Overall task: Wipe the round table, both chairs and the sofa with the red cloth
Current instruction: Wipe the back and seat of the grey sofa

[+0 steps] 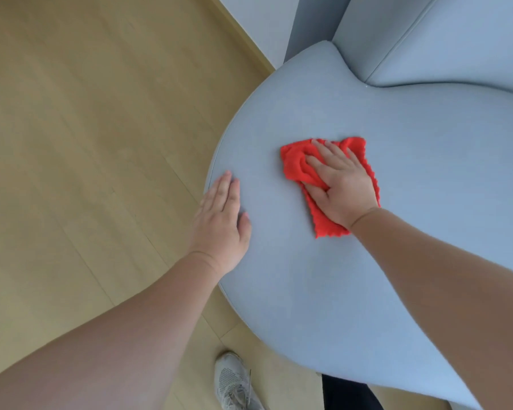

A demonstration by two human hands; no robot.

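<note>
While the left hand (219, 220) lies flat and relaxed on the near rim of the pale blue rounded fabric seat (308, 291), likely bracing, the right hand (341, 190) presses the crumpled red cloth (296, 164) under its outstretched fingers (332, 155), pinning it to that seat for wiping.

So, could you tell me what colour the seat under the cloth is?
The seat is plain pale blue-grey, clearest in the head view.

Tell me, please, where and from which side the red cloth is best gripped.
Probably its bunched left part, pinched from above: the red cloth lies flat on the sofa seat under the right hand, and only those folds stand up.
</note>
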